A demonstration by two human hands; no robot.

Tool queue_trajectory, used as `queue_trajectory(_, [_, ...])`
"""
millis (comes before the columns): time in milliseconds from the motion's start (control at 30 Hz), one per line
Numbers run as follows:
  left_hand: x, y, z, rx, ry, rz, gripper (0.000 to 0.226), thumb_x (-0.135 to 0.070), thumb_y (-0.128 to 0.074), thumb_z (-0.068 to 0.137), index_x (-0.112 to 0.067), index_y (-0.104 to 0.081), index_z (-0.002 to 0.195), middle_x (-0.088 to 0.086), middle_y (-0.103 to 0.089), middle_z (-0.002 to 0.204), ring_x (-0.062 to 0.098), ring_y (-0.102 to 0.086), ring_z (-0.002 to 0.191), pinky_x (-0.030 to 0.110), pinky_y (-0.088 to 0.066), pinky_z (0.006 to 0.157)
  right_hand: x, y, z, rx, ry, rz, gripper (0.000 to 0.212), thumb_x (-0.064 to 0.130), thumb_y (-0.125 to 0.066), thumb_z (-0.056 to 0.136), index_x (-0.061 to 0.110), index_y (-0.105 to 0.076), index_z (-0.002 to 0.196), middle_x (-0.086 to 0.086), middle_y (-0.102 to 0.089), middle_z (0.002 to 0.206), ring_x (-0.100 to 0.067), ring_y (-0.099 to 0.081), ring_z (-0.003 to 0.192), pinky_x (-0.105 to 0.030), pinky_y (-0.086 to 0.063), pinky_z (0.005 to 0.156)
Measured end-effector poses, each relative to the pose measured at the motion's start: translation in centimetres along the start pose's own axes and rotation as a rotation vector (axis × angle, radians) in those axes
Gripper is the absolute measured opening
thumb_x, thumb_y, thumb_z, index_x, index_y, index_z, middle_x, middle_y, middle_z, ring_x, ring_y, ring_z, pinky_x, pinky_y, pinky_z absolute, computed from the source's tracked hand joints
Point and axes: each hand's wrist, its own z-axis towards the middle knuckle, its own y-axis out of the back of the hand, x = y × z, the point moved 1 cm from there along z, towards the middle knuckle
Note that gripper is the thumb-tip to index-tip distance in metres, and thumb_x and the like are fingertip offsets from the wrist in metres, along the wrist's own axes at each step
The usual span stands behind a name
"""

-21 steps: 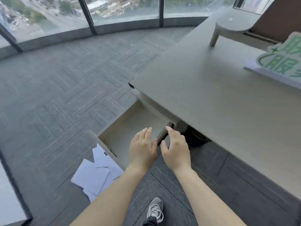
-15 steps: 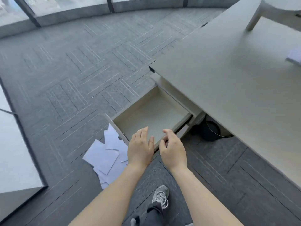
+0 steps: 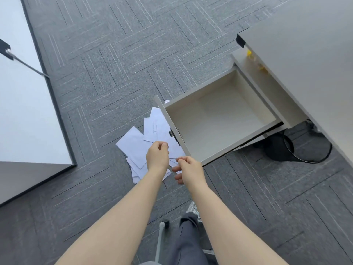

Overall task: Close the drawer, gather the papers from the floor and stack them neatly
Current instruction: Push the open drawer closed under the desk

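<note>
The drawer [image 3: 198, 90] under the grey desk [image 3: 305, 44] is pulled fully out and its inside is bare. Several white papers [image 3: 133, 144] lie scattered on the carpet just left of the drawer front, partly under it and partly hidden by my hands. My left hand [image 3: 157, 155] hovers over the papers beside the drawer front, fingers curled with nothing visible in them. The fingers of my right hand [image 3: 188, 169] are closed around the near lower corner of the drawer front.
A black waste bin [image 3: 286, 148] stands under the desk behind the drawer. A white panel with a dark frame [image 3: 23, 111] fills the left side. My trouser leg [image 3: 191, 241] and a thin grey pole [image 3: 159, 238] are below my arms.
My view has tipped down towards the floor. Both hands came off the drawer's top edge and dropped to its near corner, and their fingers have curled. The drawer is still open.
</note>
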Motion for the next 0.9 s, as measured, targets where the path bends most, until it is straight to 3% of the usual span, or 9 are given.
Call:
queue_trajectory(100, [0.5,-0.2,1.7,0.027,0.078,-0.114,0.02,-0.018,-0.045,0.093,-0.012,-0.063,0.094,0.003,-0.069,0.099,0.016,-0.066,0.08,0.038,-0.052,0.085,-1.1,-1.4,1.2,0.033,-0.109,0.086,0.019,0.019,-0.043,0.099,0.016,-0.06,0.109,-0.005,-0.067,0.084,-0.017,-0.052,0.054,-0.028,-0.044,0.052])
queue_trajectory(233, [0.6,-0.8,4.0,0.073,0.146,-0.221,0.02,-0.017,-0.045,0.094,-0.011,-0.063,0.1,0.005,-0.068,0.099,0.02,-0.068,0.084,0.035,-0.053,0.08,-2.1,-2.6,2.3,0.04,-0.204,0.206,0.022,0.022,-0.042,0.101,0.016,-0.055,0.118,-0.009,-0.069,0.089,-0.019,-0.053,0.056,-0.027,-0.044,0.051])
queue_trajectory(500, [0.2,-2.2,6.8,0.16,0.245,-0.275,0.022,-0.017,-0.045,0.096,-0.006,-0.06,0.108,0.01,-0.068,0.099,0.019,-0.066,0.069,0.028,-0.054,0.068,-2.8,-3.2,4.4,-0.019,-0.286,0.396,0.019,0.025,-0.039,0.103,0.02,-0.049,0.119,-0.008,-0.068,0.089,-0.021,-0.056,0.062,-0.032,-0.049,0.059])
queue_trajectory(667, [-0.3,-2.9,7.5,0.209,0.266,-0.278,0.026,-0.018,-0.043,0.097,-0.006,-0.061,0.111,0.012,-0.072,0.104,0.02,-0.068,0.071,0.028,-0.055,0.068,-2.9,-3.2,5.1,-0.07,-0.319,0.479,0.025,0.025,-0.042,0.103,0.017,-0.051,0.124,-0.007,-0.066,0.09,-0.02,-0.058,0.063,-0.031,-0.049,0.056])
queue_trajectory(900, [-1.0,-4.2,7.9,0.204,0.274,-0.28,0.024,-0.021,-0.048,0.097,-0.004,-0.059,0.11,0.012,-0.072,0.102,0.022,-0.069,0.071,0.029,-0.055,0.066,-2.8,-2.4,5.8,-0.141,-0.307,0.53,0.021,0.025,-0.041,0.101,0.017,-0.055,0.116,-0.004,-0.062,0.09,-0.02,-0.057,0.064,-0.028,-0.047,0.053])
